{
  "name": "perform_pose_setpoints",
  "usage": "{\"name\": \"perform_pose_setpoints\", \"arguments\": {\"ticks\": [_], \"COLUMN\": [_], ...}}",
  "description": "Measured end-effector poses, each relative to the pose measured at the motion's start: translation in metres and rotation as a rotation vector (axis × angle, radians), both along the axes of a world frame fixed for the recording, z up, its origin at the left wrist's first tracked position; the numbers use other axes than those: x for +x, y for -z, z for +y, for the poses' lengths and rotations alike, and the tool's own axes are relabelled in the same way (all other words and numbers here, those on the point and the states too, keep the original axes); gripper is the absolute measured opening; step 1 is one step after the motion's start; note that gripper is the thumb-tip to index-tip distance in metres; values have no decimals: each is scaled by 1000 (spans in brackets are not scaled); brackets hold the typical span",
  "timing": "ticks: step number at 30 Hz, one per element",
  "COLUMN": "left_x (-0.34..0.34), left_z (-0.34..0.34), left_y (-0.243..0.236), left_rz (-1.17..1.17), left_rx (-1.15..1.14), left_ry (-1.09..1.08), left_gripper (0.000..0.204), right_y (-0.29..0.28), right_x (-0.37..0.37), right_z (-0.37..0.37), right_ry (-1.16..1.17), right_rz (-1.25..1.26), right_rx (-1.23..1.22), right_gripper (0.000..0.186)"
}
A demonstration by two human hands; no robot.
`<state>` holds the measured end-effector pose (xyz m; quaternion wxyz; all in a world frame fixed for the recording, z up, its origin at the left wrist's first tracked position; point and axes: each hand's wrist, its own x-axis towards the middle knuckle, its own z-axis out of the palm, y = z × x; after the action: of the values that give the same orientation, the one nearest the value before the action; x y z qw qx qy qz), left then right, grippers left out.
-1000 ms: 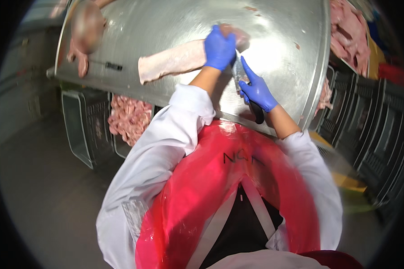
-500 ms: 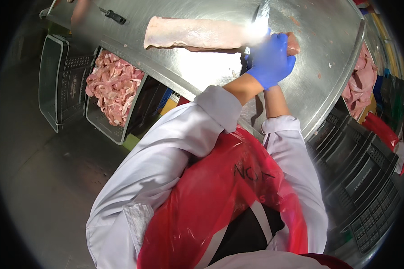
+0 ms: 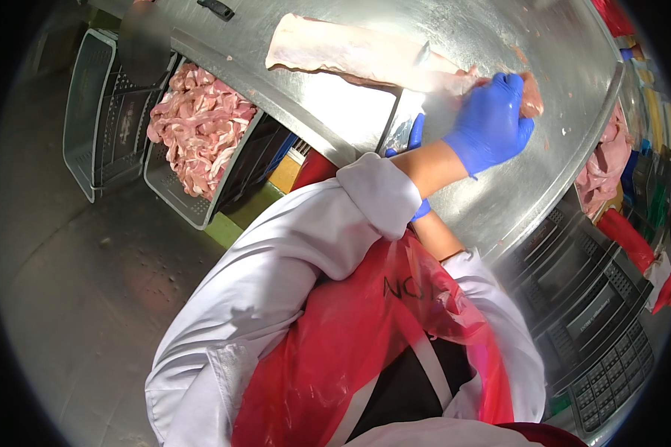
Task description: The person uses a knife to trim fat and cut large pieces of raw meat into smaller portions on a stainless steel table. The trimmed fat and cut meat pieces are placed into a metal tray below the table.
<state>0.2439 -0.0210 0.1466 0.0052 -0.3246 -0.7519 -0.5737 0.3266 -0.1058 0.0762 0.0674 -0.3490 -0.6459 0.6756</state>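
Blue-gloved left hand (image 3: 492, 123) gripping pale meat slab (image 3: 350, 54) — steel table (image 3: 499, 30)

a person seen from above, wearing a white long-sleeved work coat with the cuffs folded back above the wrists. over the coat sits a glossy, translucent red plastic apron — creased, with dark lettering near the chest and pale straps crossing a black layer beneath. both hands — the left hand (image 3: 492, 123) and the right hand (image 3: 416, 141) — wear bright blue disposable gloves.
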Motion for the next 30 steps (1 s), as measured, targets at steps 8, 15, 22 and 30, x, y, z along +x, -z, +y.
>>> {"name": "perform_pose_setpoints", "arguments": {"ticks": [8,15,22,30], "left_x": [-6,3,-2,-17], "left_z": [-8,-27,-51,-69], "left_y": [-20,-51,-78,-112], "left_rz": [-29,-13,-41,-85], "left_rx": [65,194,295,455], "left_ry": [47,114,139,164], "left_gripper": [40,36,38,36], "right_y": [-5,23,12,1], "right_x": [-41,-111,-114,-110], "right_z": [-23,17,-45,-89], "right_ry": [-17,-56,21,-117], "right_rz": [-31,-41,-39,-84], "right_rx": [-65,-244,-93,76], "right_gripper": [79,64,42,82]}}
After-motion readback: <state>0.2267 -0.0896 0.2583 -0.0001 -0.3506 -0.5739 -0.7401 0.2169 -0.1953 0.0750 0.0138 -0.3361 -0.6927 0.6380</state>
